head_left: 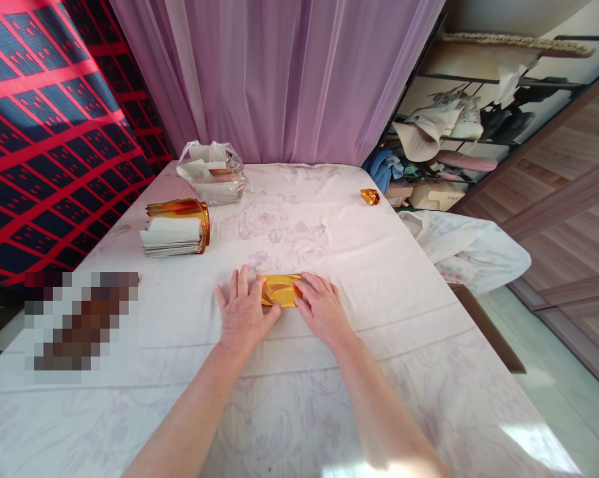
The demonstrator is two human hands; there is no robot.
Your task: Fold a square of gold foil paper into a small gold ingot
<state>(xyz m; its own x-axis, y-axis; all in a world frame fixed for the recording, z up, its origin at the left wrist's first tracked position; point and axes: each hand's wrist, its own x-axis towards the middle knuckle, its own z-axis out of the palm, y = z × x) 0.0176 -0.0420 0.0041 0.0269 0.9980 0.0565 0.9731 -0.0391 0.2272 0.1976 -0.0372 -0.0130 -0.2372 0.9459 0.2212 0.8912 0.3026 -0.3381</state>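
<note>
Head view, clock centred on the gold sheet (pixel 282 291), twelve pointing away from the wearer. I have the sheet lying on the flowered tablecloth (pixel 279 418), long sides running nine to three, both hands touching it. Left hand (pixel 242 315) at eight: palm down, fingers spread, not gripping; index fingertip at the sheet's left end, thumb on its near edge. Right hand (pixel 327 309) at four: fingers bent over the sheet's right end, thumb beside them. From my end I can't tell if it's pinching or only pressing. Ten: stack of gold and white paper (pixel 174 234). Eleven, farther out: clear plastic bag (pixel 224 192), more paper inside. Between one and two, well apart: crumpled gold piece (pixel 370 197). Just short of nine: pixelated patch (pixel 85 325), I can't read it. Twelve, past the table: purple curtain (pixel 279 79).
</note>
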